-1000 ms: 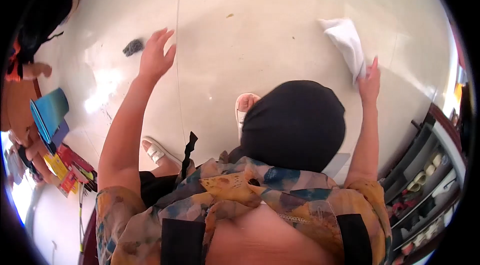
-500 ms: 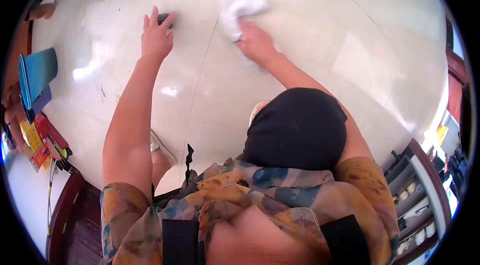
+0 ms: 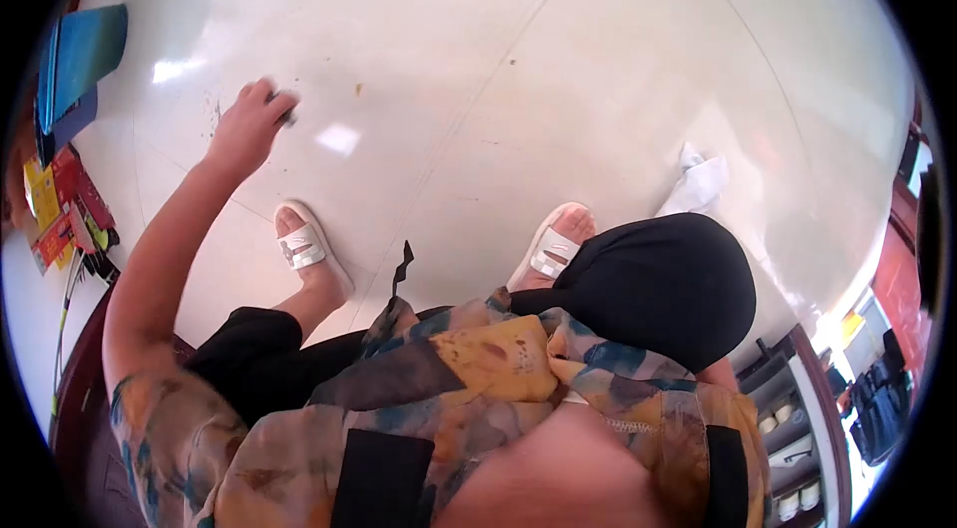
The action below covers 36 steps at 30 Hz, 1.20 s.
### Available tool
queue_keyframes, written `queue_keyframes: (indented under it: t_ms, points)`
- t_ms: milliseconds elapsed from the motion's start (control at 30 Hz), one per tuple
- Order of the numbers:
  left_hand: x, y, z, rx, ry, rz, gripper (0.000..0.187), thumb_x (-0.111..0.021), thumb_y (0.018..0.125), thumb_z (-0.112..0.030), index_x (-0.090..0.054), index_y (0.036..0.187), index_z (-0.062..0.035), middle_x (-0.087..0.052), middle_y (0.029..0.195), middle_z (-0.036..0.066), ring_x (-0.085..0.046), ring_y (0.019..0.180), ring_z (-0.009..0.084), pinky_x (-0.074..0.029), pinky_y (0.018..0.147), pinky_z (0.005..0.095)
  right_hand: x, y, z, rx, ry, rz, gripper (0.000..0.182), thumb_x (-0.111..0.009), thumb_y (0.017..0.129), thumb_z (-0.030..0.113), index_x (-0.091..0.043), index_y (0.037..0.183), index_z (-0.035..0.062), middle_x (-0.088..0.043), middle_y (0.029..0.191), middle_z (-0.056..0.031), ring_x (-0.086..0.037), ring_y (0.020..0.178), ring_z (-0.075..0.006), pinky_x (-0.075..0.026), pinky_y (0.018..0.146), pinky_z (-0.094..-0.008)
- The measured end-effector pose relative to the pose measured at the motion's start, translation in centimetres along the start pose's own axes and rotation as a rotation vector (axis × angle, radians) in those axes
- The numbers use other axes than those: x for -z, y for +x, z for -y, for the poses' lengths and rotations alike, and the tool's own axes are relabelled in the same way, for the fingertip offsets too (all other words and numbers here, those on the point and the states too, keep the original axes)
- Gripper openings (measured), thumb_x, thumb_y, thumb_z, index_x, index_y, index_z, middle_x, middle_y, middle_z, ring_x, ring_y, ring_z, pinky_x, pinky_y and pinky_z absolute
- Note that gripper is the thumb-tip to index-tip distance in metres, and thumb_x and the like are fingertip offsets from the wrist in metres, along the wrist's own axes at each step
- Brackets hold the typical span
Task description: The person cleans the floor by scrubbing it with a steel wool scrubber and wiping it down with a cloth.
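My left hand point(image 3: 249, 124) is closed around a dark steel wool scrubber point(image 3: 285, 107), slightly blurred, low over the floor on the left. Dark specks mark the pale tiles near it. On the right, a white cloth point(image 3: 700, 184) lies bunched on the floor, partly behind my black-clad knee point(image 3: 663, 294). My right hand is hidden behind that knee, so its grip on the cloth does not show.
My feet in white sandals point(image 3: 302, 247) stand apart on the glossy tiled floor point(image 3: 419, 59). At left are a blue bin-like object point(image 3: 85, 54) and colourful packets point(image 3: 65, 199). A shoe rack point(image 3: 793, 438) stands at lower right.
My left hand has moved back and left with the scrubber, fingers now curled round it. The white cloth has moved right and nearer my body; my right hand has gone out of sight.
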<state>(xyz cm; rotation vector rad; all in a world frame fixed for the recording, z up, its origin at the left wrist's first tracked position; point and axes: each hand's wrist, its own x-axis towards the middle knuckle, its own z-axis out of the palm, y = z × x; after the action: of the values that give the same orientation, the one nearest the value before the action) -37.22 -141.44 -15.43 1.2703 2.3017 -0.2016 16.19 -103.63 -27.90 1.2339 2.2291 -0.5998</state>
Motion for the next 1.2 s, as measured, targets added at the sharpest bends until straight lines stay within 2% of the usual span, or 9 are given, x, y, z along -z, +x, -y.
queue_keyframes:
  t_ms: [167, 267, 367, 633, 767, 833, 1000, 1100, 1200]
  points:
    - [-0.3, -12.4, 7.8, 0.217, -0.159, -0.004, 0.033, -0.06, 0.076, 0.002, -0.057, 0.106, -0.0114, -0.051, 0.097, 0.011, -0.052, 0.098, 0.0317, -0.046, 0.081, 0.0414, 1.7, 3.8, 5.1, 0.015, -0.122, 0.238, 0.115, -0.072, 0.072, 0.019, 0.02, 0.126, -0.0234, -0.06, 0.098, -0.0329, -0.061, 0.097, -0.0388, -0.048, 0.088, -0.0402]
    - [-4.3, -16.1, 12.3, 0.415, -0.216, -0.215, 0.037, -0.059, 0.076, 0.004, -0.057, 0.11, -0.0114, -0.052, 0.099, 0.012, -0.053, 0.097, 0.0329, -0.046, 0.081, 0.0404, 5.3, 4.5, 14.1, -0.124, 0.052, 0.484, 0.104, -0.071, 0.073, 0.015, 0.009, 0.125, -0.0281, -0.057, 0.093, -0.0321, -0.065, 0.068, -0.0346, -0.054, 0.059, -0.0394]
    - [-9.8, -17.7, 15.8, 0.616, -0.356, -0.419, 0.037, -0.059, 0.08, 0.0, -0.056, 0.115, -0.0116, -0.054, 0.102, 0.014, -0.054, 0.095, 0.0327, -0.046, 0.083, 0.0382, 4.7, 5.6, 21.9, 0.066, -0.161, 0.425, 0.103, -0.067, 0.07, 0.011, 0.013, 0.118, -0.0338, -0.061, 0.082, -0.0311, -0.065, 0.059, -0.0356, -0.055, 0.057, -0.0377]
    - [-15.1, -13.8, 20.3, 0.896, -0.827, -0.942, 0.034, -0.06, 0.086, -0.012, -0.054, 0.119, -0.0068, -0.056, 0.109, 0.009, -0.055, 0.098, 0.0189, -0.047, 0.086, 0.0301, -3.9, 3.0, 52.0, 0.487, -0.159, 0.181, 0.085, -0.06, 0.074, 0.009, -0.006, 0.125, -0.0319, -0.061, 0.083, -0.0311, -0.063, 0.078, -0.0405, -0.052, 0.068, -0.0443]
    - [-11.1, -10.8, 20.7, 0.855, -1.133, -1.097, 0.035, -0.06, 0.087, -0.012, -0.05, 0.12, -0.0054, -0.054, 0.105, 0.007, -0.056, 0.088, 0.0112, -0.05, 0.074, 0.0251, -11.7, -1.3, 68.0, 0.725, 0.173, 0.197, 0.073, -0.052, 0.075, 0.004, -0.018, 0.137, -0.0112, -0.061, 0.093, -0.0266, -0.061, 0.088, -0.0404, -0.049, 0.076, -0.0486]
    - [-10.2, -9.6, 21.8, 0.725, -1.236, -1.228, 0.039, -0.06, 0.088, -0.014, -0.047, 0.124, -0.0075, -0.055, 0.106, 0.006, -0.055, 0.087, 0.0118, -0.049, 0.072, 0.0244, -11.1, -2.1, 72.9, 0.909, 0.349, 0.262, 0.051, -0.051, 0.078, 0.003, -0.049, 0.129, 0.0035, -0.063, 0.104, -0.022, -0.063, 0.095, -0.0317, -0.05, 0.081, -0.038]
    - [-8.4, -7.2, 22.4, 0.382, -1.255, -1.365, 0.04, -0.057, 0.088, -0.007, -0.042, 0.125, -0.0059, -0.053, 0.103, 0.007, -0.055, 0.086, 0.0123, -0.05, 0.074, 0.0251, -1.1, 1.8, 67.0, 0.992, 1.033, -0.066, 0.041, -0.054, 0.074, -0.003, -0.063, 0.113, 0.0043, -0.065, 0.104, -0.0117, -0.06, 0.096, -0.0175, -0.047, 0.087, -0.0292]
    - [-8.1, -3.3, 21.1, 0.319, -1.161, -1.146, 0.037, -0.062, 0.084, -0.007, -0.048, 0.118, -0.005, -0.052, 0.104, 0.007, -0.054, 0.09, 0.0145, -0.047, 0.08, 0.0276, 6.0, 5.1, 56.2, 0.714, 0.908, -0.496, 0.042, -0.053, 0.077, -0.002, -0.059, 0.119, 0.0027, -0.062, 0.11, -0.0077, -0.058, 0.099, -0.017, -0.046, 0.087, -0.0279]
    - [-7.6, 1.8, 21.3, 0.091, -0.838, -0.931, 0.038, -0.062, 0.079, -0.004, -0.051, 0.115, -0.0047, -0.052, 0.099, 0.015, -0.054, 0.086, 0.0297, -0.046, 0.077, 0.0341, 7.7, 11.4, 42.5, 0.289, 0.797, -0.721, 0.041, -0.05, 0.082, 0.004, -0.058, 0.122, 0.004, -0.062, 0.109, -0.007, -0.058, 0.095, -0.0161, -0.046, 0.085, -0.0282]
